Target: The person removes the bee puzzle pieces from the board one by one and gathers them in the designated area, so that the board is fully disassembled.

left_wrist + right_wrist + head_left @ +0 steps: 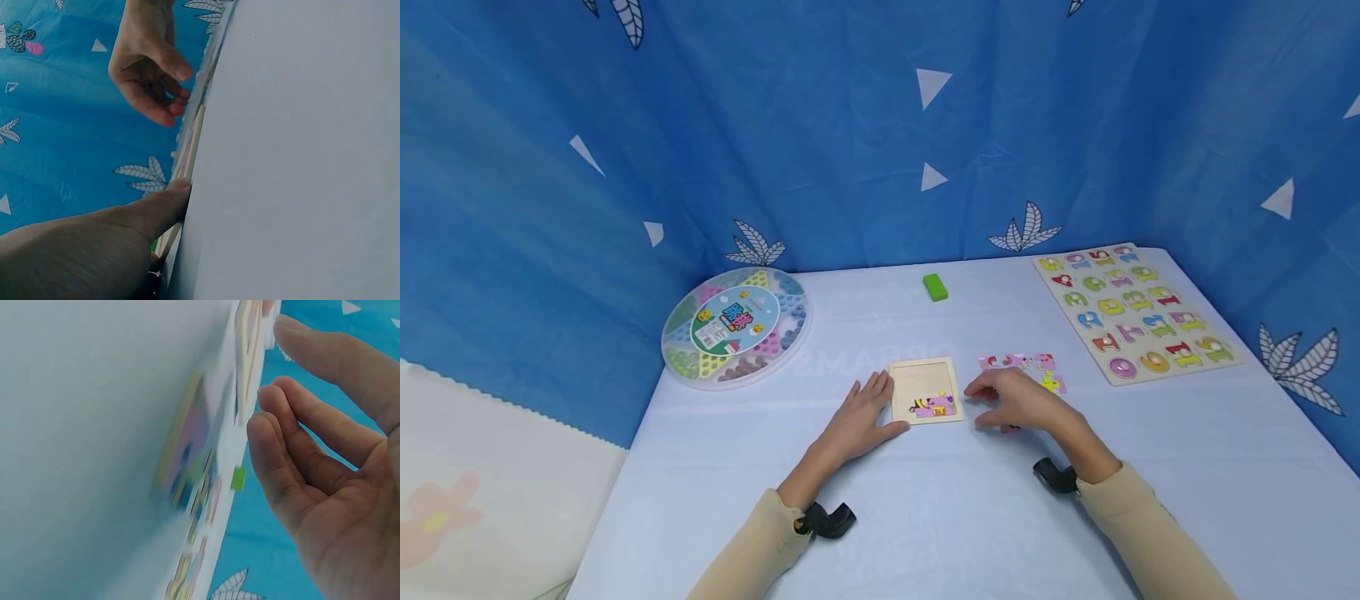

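A small square wooden puzzle tray (pixel 921 379) lies flat on the table, with pink picture pieces (pixel 936 406) along its lower right. My left hand (pixel 859 423) rests against the tray's left side, fingers extended and thumb at the near corner. In the left wrist view, that thumb touches the edge of the tray (pixel 195 137). Just right of the tray, my right hand (pixel 1018 400) hovers with bent, relaxed fingers. The right wrist view shows a gap between its thumb and fingers. Loose pink and yellow puzzle pieces (pixel 1051 383) lie beyond and partly under it; some are hidden.
A round clear-lidded case (pixel 797 333) of coloured beads stands at the back left. Toward the back lies a green block (pixel 936 287). A wooden number board (pixel 1097 327) takes up the right rear. Blue patterned cloth (pixel 865 125) hangs behind the table.
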The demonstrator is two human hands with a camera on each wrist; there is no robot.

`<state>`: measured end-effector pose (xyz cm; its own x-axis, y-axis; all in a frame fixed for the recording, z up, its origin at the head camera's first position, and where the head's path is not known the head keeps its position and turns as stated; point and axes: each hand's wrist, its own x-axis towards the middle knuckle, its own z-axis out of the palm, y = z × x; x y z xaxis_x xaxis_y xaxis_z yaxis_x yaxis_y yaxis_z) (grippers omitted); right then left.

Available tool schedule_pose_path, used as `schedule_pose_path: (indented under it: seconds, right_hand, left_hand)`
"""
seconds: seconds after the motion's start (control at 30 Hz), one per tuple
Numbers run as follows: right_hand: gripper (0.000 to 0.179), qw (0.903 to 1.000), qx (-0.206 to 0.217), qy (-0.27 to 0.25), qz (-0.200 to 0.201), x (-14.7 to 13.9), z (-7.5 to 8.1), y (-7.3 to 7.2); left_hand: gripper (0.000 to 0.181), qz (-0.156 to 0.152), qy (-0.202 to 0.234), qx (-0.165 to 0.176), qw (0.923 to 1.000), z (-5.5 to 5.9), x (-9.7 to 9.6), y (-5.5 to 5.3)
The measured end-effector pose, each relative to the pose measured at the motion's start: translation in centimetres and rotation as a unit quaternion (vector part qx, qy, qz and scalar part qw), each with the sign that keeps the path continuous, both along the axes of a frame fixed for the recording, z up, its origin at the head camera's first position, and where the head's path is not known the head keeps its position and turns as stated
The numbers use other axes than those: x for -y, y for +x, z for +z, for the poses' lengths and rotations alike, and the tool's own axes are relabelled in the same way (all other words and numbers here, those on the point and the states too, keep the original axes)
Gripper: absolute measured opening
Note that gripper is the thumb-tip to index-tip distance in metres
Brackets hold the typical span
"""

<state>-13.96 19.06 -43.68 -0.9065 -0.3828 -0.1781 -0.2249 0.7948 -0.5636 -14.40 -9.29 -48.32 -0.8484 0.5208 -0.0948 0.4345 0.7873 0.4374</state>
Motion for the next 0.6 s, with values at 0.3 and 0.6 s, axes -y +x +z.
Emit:
schedule_pose_path:
  seconds: [0.3, 0.6]
  right_hand:
    - [0.037, 0.9992, -0.002, -0.007, 0.038, 3.0, -0.4, -1.3]
    - [0.034, 0.9962, -0.04, 0.0, 0.078, 5.5, -0.5, -2.1]
  left_hand:
    - [0.085, 0.0, -0.012, -0.004, 0.9999, -0.2, -0.2, 0.1]
    - [0.082, -0.004, -0.014, -0.01, 0.9998, -0.1, 0.0, 0.0]
